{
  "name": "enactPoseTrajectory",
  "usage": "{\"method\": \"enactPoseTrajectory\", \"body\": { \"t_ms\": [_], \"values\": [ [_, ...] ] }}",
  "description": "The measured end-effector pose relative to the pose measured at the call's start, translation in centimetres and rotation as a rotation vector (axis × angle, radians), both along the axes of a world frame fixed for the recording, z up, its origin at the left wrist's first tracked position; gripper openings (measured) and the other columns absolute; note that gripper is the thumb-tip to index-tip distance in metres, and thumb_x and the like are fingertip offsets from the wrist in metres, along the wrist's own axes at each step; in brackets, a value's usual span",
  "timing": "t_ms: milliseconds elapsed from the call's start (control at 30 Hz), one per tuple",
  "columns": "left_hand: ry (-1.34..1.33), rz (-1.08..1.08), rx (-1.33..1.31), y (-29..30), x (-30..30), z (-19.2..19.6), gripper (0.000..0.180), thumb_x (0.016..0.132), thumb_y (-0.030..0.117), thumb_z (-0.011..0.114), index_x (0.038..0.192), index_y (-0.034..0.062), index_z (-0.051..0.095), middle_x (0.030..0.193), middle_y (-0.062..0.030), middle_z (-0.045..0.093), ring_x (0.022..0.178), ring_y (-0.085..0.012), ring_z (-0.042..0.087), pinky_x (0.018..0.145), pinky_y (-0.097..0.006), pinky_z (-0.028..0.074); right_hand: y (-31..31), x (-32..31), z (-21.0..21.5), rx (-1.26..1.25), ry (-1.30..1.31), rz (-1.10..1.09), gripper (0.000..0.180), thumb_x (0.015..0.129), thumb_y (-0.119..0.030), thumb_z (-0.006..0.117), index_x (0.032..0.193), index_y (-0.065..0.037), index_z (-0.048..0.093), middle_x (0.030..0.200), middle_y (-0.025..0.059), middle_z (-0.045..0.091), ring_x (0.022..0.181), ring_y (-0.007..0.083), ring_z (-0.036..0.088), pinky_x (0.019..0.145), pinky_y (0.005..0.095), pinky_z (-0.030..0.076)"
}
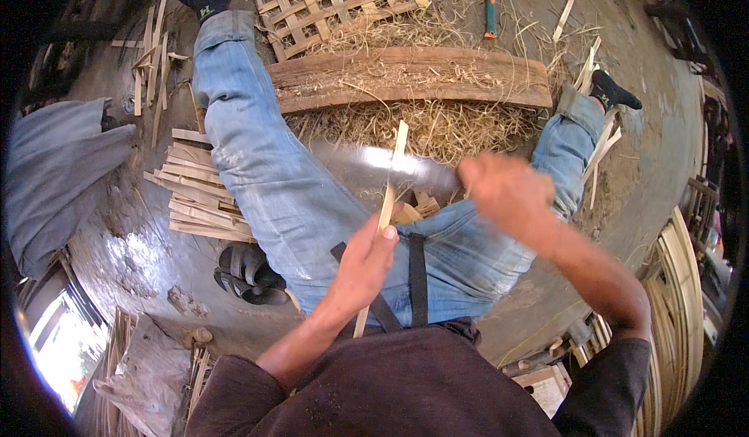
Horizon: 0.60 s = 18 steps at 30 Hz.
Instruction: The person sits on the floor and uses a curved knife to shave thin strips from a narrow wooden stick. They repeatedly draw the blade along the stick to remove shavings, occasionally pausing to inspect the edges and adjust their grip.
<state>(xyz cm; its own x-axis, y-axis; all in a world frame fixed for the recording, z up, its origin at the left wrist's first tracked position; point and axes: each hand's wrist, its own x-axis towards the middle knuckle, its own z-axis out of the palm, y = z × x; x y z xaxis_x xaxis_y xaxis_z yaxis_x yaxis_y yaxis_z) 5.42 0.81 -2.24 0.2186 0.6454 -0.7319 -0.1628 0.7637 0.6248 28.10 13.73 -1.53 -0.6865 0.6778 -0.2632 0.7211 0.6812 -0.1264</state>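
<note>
A pale bamboo strip (388, 204) slants up from my lap, its far end cut at an angle. My left hand (367, 261) is closed around its lower part, thumb lying along it. My right hand (505, 191) grips the handle of a large knife (425, 170), both smeared by motion. The broad, shiny blade points left and crosses the strip above my left hand; whether it is cutting into the strip I cannot tell. Short bamboo pieces (424, 204) lie between my thighs, partly hidden by the knife and my hand.
A wooden beam (413, 76) lies across between my legs amid curly shavings (445, 131). Beyond it are a woven bamboo panel (339, 4) and a hammer (490, 8). Split bamboo strips (201, 191) are stacked at left beside sandals (251, 273). Long strips (677, 296) stand at right.
</note>
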Motion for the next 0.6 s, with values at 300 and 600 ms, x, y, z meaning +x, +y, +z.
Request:
{"method": "enactPoseTrajectory", "body": {
  "t_ms": [300, 600],
  "values": [
    [-0.145, 0.132, -0.086, 0.4, -0.3, 0.9, 0.051, 0.105, 0.034, 0.037, 0.145, 0.0018, 0.036, 0.079, 0.0046, 0.037, 0.055, -0.0017, 0.030, 0.045, -0.017, 0.029, 0.0, 0.3, -0.5, -0.171, -0.012, -0.079, 0.010, 0.086, -0.010, 0.051, 0.093, -0.004, 0.050, 0.088, 0.0203, 0.063, 0.080, 0.0388, 0.066, 0.064, 0.0476, 0.054],
    [-0.149, 0.113, -0.083, 1.2, -0.3, 2.0, 0.049, 0.106, 0.033, 0.035, 0.141, -0.0006, 0.040, 0.074, 0.0041, 0.037, 0.052, -0.0017, 0.031, 0.044, -0.018, 0.031, -0.5, 0.3, -2.4, -0.096, 0.222, -0.157, 0.015, 0.080, -0.009, 0.058, 0.091, -0.004, 0.049, 0.077, 0.0142, 0.062, 0.070, 0.0368, 0.066, 0.058, 0.0461, 0.054]
  ]
}}
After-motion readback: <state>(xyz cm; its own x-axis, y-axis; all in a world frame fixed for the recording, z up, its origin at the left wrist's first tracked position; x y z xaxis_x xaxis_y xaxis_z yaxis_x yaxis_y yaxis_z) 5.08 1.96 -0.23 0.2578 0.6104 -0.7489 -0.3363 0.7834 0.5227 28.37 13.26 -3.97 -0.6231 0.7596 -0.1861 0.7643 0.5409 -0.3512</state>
